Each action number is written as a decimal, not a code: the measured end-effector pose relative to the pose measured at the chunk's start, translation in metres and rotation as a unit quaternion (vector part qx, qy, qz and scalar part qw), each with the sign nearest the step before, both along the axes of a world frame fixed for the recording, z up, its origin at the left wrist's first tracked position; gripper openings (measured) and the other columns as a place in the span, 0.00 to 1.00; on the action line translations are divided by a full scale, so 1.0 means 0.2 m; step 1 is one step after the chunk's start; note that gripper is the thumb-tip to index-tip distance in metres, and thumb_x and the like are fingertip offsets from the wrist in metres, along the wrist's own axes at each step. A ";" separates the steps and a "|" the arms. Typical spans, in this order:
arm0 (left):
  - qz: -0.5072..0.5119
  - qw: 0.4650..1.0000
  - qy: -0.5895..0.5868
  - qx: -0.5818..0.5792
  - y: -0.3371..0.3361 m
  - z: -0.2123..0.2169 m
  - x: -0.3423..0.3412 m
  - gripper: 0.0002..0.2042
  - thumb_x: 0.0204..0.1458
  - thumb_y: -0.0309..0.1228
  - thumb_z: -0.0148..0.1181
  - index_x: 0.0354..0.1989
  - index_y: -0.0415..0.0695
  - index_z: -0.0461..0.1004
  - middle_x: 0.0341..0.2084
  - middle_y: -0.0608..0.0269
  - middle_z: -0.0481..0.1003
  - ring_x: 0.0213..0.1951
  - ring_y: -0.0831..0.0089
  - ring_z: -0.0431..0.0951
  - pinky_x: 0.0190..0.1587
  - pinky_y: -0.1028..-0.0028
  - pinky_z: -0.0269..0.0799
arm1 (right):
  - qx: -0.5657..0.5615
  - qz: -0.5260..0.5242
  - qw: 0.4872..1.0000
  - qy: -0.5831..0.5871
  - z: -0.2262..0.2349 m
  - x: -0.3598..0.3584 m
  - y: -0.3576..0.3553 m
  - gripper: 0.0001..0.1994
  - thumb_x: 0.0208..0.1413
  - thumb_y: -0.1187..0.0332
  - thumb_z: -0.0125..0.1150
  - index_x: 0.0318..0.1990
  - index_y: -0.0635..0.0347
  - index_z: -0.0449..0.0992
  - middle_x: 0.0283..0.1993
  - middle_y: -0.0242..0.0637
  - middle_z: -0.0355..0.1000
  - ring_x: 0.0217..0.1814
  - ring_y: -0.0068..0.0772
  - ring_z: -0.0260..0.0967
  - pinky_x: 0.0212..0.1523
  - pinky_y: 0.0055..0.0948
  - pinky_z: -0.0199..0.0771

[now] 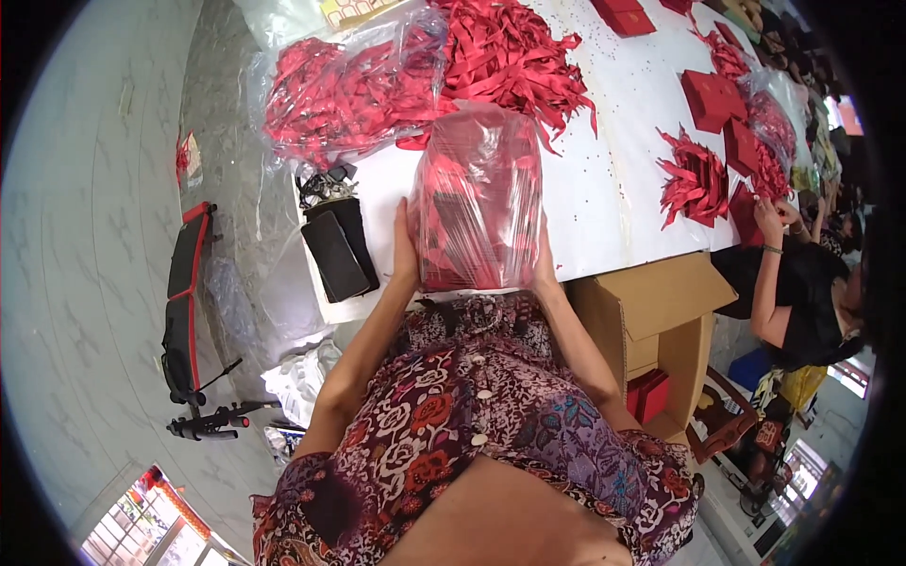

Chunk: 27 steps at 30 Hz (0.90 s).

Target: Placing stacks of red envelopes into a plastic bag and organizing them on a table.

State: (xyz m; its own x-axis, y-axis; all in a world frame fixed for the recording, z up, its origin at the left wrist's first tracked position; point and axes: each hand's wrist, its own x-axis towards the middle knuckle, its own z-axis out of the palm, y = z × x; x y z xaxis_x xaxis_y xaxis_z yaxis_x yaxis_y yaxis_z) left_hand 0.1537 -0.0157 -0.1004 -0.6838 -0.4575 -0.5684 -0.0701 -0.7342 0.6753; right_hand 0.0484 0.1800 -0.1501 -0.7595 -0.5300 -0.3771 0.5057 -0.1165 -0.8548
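Observation:
A clear plastic bag (479, 203) packed with red material, apparently ribbon, stands at the table's near edge in front of me. My left hand (405, 247) presses along its left side, and my right hand (545, 257) lies against its right side, so the bag is held between both palms. The right fingers are partly hidden by the bag. Just beyond it lie a heap of loose red ribbons (510, 57) and a larger clear bag of red ribbons (354, 94).
A black phone (335, 255) lies on a dark pouch left of my hand, with keys (326, 187) behind. An open cardboard box (670, 311) with red boxes inside stands at right. Across the white table (604, 189), another person's hands (769, 219) work near red boxes and ribbons.

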 end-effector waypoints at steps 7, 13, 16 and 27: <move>-0.097 0.985 -0.068 -0.124 -0.03 -0.34 0.07 0.43 0.59 0.65 0.36 0.71 0.40 0.49 0.68 0.52 0.54 0.67 0.59 0.55 0.69 0.64 0.44 | 0.071 0.082 0.994 0.011 -0.19 0.02 0.04 0.34 0.68 0.46 0.38 0.70 0.62 0.42 0.61 0.45 0.63 0.62 0.35 0.64 0.62 0.36 0.67; -0.192 0.978 -0.018 -0.074 -0.31 -0.27 0.14 0.41 0.60 0.63 0.38 0.72 0.44 0.45 0.70 0.56 0.51 0.68 0.61 0.53 0.69 0.63 0.46 | 0.100 0.011 0.992 -0.070 0.14 -0.16 -0.02 0.31 0.67 0.47 0.37 0.64 0.66 0.60 0.61 0.42 0.64 0.61 0.33 0.63 0.64 0.37 0.62; -0.175 0.956 -0.165 -0.169 -0.26 0.03 -0.01 0.40 0.61 0.62 0.37 0.72 0.42 0.47 0.69 0.55 0.53 0.68 0.62 0.55 0.68 0.66 0.47 | 0.162 0.046 0.985 -0.035 -0.03 -0.32 0.05 0.28 0.68 0.49 0.36 0.61 0.66 0.64 0.52 0.40 0.70 0.55 0.31 0.67 0.60 0.38 0.66; -0.148 0.973 0.030 -0.173 -0.18 0.02 -0.13 0.33 0.65 0.54 0.35 0.68 0.39 0.55 0.64 0.58 0.61 0.63 0.68 0.61 0.66 0.71 0.51 | -0.007 -0.024 0.993 -0.118 0.25 -0.15 -0.19 0.24 0.69 0.51 0.37 0.59 0.63 0.62 0.52 0.40 0.67 0.53 0.27 0.68 0.49 0.35 0.76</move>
